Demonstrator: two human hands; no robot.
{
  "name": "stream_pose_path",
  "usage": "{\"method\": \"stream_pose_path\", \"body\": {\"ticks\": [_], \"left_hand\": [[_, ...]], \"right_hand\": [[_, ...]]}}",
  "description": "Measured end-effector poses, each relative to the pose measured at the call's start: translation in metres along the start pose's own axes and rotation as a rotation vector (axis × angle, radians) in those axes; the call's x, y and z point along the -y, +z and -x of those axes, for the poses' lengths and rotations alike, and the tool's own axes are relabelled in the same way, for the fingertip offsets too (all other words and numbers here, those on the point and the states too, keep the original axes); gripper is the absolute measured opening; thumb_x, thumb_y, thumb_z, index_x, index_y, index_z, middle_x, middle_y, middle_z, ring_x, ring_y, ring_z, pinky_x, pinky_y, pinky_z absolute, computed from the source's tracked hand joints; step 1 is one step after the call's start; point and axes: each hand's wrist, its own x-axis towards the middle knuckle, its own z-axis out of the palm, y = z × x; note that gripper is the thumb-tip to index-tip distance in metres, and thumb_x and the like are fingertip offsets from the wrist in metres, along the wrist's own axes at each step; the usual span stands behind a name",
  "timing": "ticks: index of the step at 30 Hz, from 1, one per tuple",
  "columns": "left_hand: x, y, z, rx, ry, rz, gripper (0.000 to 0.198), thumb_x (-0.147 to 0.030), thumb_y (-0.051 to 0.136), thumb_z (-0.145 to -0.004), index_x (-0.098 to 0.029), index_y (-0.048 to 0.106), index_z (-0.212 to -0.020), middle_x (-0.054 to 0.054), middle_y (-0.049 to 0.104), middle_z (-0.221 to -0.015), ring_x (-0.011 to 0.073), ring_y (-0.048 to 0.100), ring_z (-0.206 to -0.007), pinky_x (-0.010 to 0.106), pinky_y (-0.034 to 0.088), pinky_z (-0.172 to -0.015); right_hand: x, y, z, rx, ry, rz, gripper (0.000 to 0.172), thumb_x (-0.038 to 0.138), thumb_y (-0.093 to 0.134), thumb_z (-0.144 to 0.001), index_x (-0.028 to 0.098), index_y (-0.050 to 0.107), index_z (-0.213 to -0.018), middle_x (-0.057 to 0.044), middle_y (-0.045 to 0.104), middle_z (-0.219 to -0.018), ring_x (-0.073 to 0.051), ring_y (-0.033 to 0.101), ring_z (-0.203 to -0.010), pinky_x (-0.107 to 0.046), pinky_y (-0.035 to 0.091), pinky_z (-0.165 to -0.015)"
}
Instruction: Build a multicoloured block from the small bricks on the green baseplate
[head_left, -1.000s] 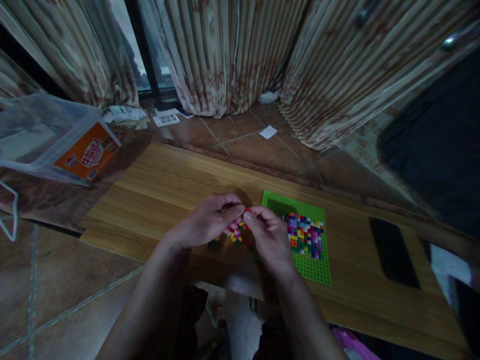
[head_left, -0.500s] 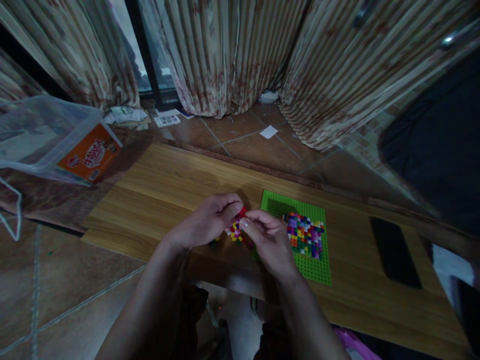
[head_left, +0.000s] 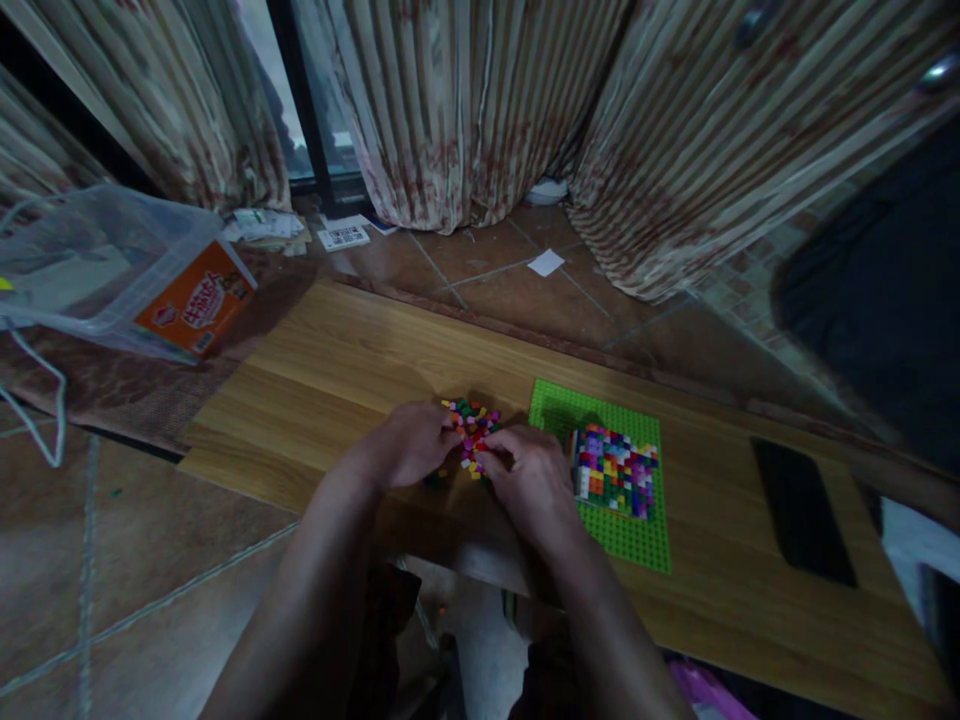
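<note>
A loose pile of small coloured toy bricks (head_left: 474, 425) lies on the wooden table. My left hand (head_left: 412, 440) reaches into its left side with the fingertips drawn together. From the right, my right hand (head_left: 529, 475) bends over the pile, thumb and forefinger closed at the bricks. What either hand pinches is too small to name. Beside my right hand lies a green studded baseplate (head_left: 626, 550). On it stands a block built of many-coloured bricks (head_left: 615, 470), its top a patchwork of studs. A few dark bricks (head_left: 435, 480) sit just below my left hand.
The wooden table (head_left: 322, 370) runs across the view. A black flat phone-like object (head_left: 802, 510) lies on its right part. A clear plastic bin (head_left: 112, 270) with an orange label stands at the left. Curtains (head_left: 480, 110) hang behind the table; papers (head_left: 546, 263) lie on the floor.
My hands were together over the pile at a red brick. They have parted and lowered to either side of the pile, uncovering more bricks. The view has shifted slightly.
</note>
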Motion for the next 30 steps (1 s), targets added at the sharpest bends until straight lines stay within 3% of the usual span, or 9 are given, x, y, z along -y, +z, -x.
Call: {"method": "stream_pose_path", "body": {"ticks": [8,12,18,30], "left_hand": [[0.005,0.000,0.000,-0.035,0.026,0.011,0.023,-0.027,0.050,-0.085,-0.020,0.068,-0.071,0.000,0.066,-0.067,0.0130,0.057,-0.062,0.023,0.039,-0.060],[0.004,-0.004,0.002,-0.103,-0.051,-0.025,0.028,-0.027,0.043,-0.088,-0.018,0.067,-0.077,0.003,0.067,-0.071,0.0146,0.059,-0.065,0.025,0.039,-0.060],[0.006,-0.004,0.002,-0.163,-0.088,-0.004,0.029,-0.029,0.042,-0.089,-0.018,0.068,-0.091,0.006,0.071,-0.080,0.0170,0.063,-0.072,0.026,0.042,-0.065],[0.015,-0.004,0.001,-0.256,-0.102,-0.015,0.030,-0.031,0.042,-0.089,-0.016,0.068,-0.092,0.006,0.070,-0.077,0.0161,0.061,-0.067,0.026,0.040,-0.060]], "right_hand": [[-0.004,-0.005,-0.001,-0.049,0.037,-0.097,0.011,0.021,0.061,-0.089,0.023,0.071,-0.087,-0.003,0.072,-0.087,-0.019,0.065,-0.084,-0.033,0.046,-0.083],[-0.010,-0.006,-0.003,-0.094,0.063,-0.073,0.018,0.021,0.054,-0.091,0.023,0.072,-0.090,-0.005,0.071,-0.090,-0.020,0.065,-0.086,-0.034,0.047,-0.082],[-0.010,0.003,-0.004,-0.034,0.050,0.004,0.018,0.017,0.055,-0.089,0.022,0.073,-0.089,-0.006,0.069,-0.091,-0.021,0.062,-0.091,-0.035,0.045,-0.087],[-0.004,0.008,-0.015,0.018,0.141,0.092,0.015,0.026,0.061,-0.088,0.019,0.074,-0.094,-0.008,0.068,-0.096,-0.023,0.061,-0.097,-0.037,0.043,-0.092]]}}
